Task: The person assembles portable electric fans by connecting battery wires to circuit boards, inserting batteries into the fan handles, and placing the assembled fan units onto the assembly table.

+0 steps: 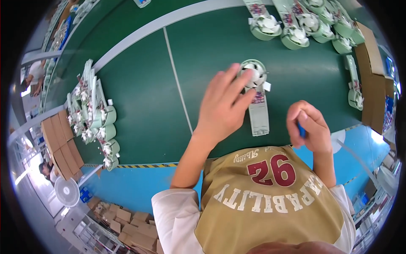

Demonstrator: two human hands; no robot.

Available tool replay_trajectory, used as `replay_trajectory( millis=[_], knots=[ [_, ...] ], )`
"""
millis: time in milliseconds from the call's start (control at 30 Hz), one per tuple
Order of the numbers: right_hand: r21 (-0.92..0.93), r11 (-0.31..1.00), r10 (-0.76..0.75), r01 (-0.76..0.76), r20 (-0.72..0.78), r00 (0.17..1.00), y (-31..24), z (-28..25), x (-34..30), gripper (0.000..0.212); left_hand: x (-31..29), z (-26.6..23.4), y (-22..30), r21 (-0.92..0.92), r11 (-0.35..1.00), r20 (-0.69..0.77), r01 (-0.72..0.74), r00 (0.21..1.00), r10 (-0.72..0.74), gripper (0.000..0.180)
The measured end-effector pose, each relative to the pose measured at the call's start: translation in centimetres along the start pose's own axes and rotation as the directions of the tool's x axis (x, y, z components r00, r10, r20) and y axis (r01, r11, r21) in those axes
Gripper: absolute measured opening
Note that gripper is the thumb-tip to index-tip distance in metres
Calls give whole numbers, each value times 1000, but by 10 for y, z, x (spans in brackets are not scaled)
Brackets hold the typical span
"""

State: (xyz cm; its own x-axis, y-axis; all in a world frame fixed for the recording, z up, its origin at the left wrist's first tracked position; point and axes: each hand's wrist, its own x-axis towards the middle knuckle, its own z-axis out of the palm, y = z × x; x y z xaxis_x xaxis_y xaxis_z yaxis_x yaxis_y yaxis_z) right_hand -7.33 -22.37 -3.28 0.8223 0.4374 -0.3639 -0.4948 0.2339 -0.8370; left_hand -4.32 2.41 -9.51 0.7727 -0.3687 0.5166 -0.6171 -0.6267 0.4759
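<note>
A pale green fan unit (259, 114) lies on the green bench in front of me, its round head with white blades away from me and its long pale body toward me. My left hand (226, 103) is over the left side of the round head, fingers spread. Whether the fingertips touch the unit, I cannot tell. A small white piece (267, 86) sits at the right side of the head. To the right of the unit, my right hand (309, 127) is closed around a small blue thing (301, 130), mostly hidden in the fist.
Similar fan units (294, 37) stand in a cluster at the far right, and more (108, 131) are heaped at the left. Another unit (355, 86) lies near a cardboard box (374, 84) at the right. A pale strip (177, 78) crosses the bench (144, 106).
</note>
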Motion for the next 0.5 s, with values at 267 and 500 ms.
replay_trajectory(
  millis=[267, 500],
  knots=[
    [-5, 997, 75, -78, -224, 972, 4, -32, -24, 23, -197, -260, -130, 282, -58, -822, 958, 209, -530, 62],
    [-128, 980, 137, -152, -124, 983, 5, -12, -3, 23, -202, -241, -158, -85, 181, -568, 980, 102, -817, 79]
  ],
)
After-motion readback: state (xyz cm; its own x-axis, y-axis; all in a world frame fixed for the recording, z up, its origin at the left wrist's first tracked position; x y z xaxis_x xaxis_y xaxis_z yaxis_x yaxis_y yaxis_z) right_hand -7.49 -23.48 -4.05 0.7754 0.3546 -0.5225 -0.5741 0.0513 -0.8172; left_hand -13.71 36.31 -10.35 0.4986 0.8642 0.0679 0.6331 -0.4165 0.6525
